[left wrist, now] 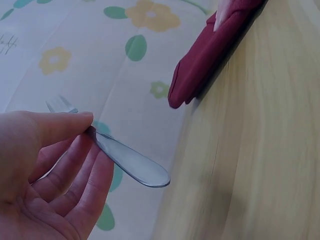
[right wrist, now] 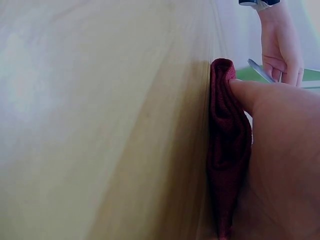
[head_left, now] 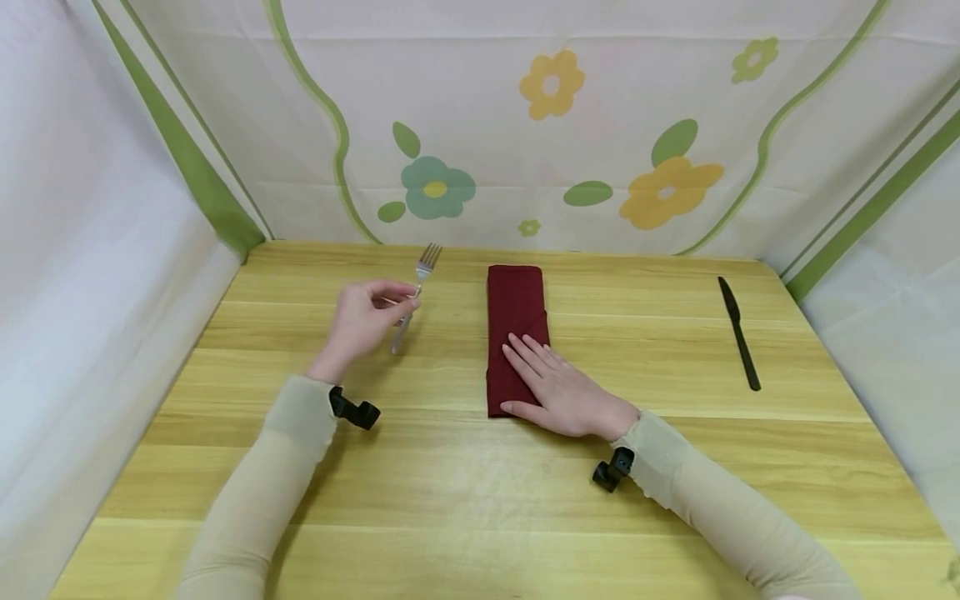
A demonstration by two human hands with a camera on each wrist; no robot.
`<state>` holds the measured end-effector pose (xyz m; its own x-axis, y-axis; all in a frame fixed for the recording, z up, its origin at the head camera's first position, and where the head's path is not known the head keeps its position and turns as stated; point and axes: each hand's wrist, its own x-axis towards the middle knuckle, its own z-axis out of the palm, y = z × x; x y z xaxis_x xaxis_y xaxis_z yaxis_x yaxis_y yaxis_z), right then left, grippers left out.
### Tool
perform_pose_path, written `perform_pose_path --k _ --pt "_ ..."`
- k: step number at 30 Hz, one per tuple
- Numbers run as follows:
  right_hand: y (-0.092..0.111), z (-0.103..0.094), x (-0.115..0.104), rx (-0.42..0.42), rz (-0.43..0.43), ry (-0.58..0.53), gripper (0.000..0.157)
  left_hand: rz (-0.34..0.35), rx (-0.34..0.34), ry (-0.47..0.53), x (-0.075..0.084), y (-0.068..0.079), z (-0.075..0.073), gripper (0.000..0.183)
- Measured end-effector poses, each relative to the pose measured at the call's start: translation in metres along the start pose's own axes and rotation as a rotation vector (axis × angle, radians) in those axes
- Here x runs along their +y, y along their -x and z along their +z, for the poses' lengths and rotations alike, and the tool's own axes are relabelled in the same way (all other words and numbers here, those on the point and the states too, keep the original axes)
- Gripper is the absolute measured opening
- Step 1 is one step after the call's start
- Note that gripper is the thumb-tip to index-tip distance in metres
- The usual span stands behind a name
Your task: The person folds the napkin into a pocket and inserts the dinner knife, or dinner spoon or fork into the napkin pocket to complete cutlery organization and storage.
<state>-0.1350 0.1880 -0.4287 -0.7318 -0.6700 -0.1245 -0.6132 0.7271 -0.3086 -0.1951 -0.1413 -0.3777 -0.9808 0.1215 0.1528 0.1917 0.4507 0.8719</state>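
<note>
My left hand (head_left: 365,318) pinches a silver fork (head_left: 425,268) by the middle of its handle, tines toward the back. In the left wrist view the fork's handle end (left wrist: 135,162) juts out past the thumb and fingertips, and it hangs above the table. A dark red folded cloth napkin (head_left: 514,292) lies lengthwise near the table's middle. Flat on its nearer half rests my right hand (head_left: 558,387), fingers straight and spread a little. From the side, the right wrist view shows the napkin's layered folds (right wrist: 227,135) under the thumb.
A black table knife (head_left: 738,333) lies on the right part of the wooden table (head_left: 450,517), its blade toward the back. White cloth walls with printed flowers (head_left: 551,83) stand along the table's back and sides.
</note>
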Motion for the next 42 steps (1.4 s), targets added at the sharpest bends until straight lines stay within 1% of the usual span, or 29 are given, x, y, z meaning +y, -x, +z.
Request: perform_pose_path --k 5,10,13,15,17,20,24,26,28,30,33,38,42 --pt "0.000 -0.002 -0.001 0.001 0.001 -0.023 0.085 0.001 -0.028 0.035 0.007 -0.001 0.014 0.020" --pt "-0.001 -0.003 0.001 -0.006 0.015 -0.090 0.088 0.027 -0.056 0.081 0.012 0.000 0.028 0.017" --pt "-0.001 -0.005 0.004 0.012 0.028 -0.188 0.092 0.041 -0.064 0.107 0.016 0.000 0.035 0.015" --pt "-0.002 -0.009 0.006 0.041 0.043 -0.293 0.095 0.043 -0.070 0.130 0.019 0.001 0.040 0.015" --pt "-0.003 -0.016 0.007 0.091 0.064 -0.407 0.095 0.037 -0.080 0.160 0.022 0.002 0.045 0.015" --pt "-0.006 -0.029 0.009 0.208 0.096 -0.576 0.087 0.030 -0.105 0.215 0.027 0.004 0.054 0.014" --pt "-0.011 -0.044 0.012 0.393 0.108 -0.815 0.069 0.017 -0.146 0.274 0.034 0.008 0.069 0.013" --pt "-0.014 -0.050 0.014 0.469 0.103 -0.946 0.062 0.008 -0.168 0.293 0.036 0.010 0.077 0.013" --pt "-0.017 -0.055 0.014 0.524 0.104 -1.044 0.057 -0.002 -0.188 0.309 0.038 0.013 0.085 0.013" --pt "-0.019 -0.058 0.014 0.553 0.121 -1.115 0.053 -0.008 -0.210 0.325 0.039 0.016 0.092 0.012" --pt "-0.021 -0.062 0.013 0.567 0.157 -1.170 0.048 -0.005 -0.228 0.346 0.040 0.019 0.100 0.011" --pt "-0.024 -0.064 0.010 0.589 0.150 -1.230 0.031 0.024 -0.240 0.371 0.041 0.021 0.110 0.012" --pt "-0.024 -0.063 0.009 0.609 0.137 -1.251 0.022 0.027 -0.243 0.374 0.042 0.021 0.114 0.012"
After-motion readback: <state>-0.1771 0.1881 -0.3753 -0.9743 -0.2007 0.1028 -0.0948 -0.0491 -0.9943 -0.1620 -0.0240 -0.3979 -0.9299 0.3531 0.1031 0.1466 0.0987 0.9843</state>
